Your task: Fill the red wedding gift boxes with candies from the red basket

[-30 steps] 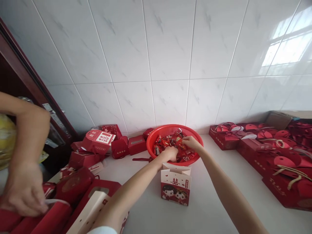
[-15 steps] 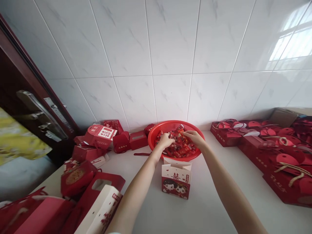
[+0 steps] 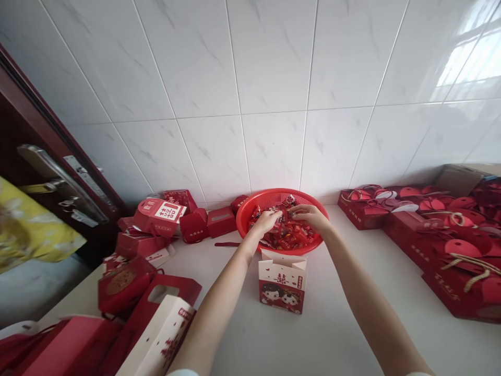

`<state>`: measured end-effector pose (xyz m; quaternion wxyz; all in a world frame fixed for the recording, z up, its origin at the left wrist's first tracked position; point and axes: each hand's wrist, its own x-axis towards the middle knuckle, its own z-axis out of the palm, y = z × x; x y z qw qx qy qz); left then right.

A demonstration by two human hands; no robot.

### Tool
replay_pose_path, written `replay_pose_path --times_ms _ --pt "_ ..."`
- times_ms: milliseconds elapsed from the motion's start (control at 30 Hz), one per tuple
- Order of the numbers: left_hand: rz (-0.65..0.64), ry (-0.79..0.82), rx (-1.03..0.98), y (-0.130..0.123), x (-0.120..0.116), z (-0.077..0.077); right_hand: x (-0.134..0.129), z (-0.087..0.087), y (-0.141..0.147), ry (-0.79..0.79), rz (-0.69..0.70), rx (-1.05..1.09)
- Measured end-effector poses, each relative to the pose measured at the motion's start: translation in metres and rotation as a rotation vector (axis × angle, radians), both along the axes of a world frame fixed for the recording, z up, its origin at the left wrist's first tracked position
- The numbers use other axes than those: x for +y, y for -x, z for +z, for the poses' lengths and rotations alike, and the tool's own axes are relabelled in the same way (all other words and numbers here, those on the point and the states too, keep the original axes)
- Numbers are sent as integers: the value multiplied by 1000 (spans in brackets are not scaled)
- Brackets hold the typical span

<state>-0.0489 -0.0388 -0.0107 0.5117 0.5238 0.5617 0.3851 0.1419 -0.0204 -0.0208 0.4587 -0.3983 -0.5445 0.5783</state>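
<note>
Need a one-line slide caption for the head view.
Left hand and right hand reach into a red basket of wrapped sweets, an open, cartoon-printed box standing in front.

Sweets (image 3: 291,237) lie in the basket (image 3: 243,219) behind the carton (image 3: 282,287), with a box pile (image 3: 127,284) left and box rows (image 3: 415,248) right.

There's a round red plastic colander (image 3: 243,216) sitting upright, shiny wrapped candies (image 3: 289,237), mostly red, heaped loosely inside. Just this side of it a cream-and-red wedding favor box (image 3: 282,287) stands upright, open-topped, a cartoon couple printed in front.
</note>
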Motion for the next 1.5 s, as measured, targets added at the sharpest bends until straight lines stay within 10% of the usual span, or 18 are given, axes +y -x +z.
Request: replay_pose_path --times_ms 1067,1500 --pt "120 -282 31 -3 0 11 -8 11 -2 25 -11 249" --pt "-315 -300 -218 -28 3 15 -11 16 1 47 99 247"
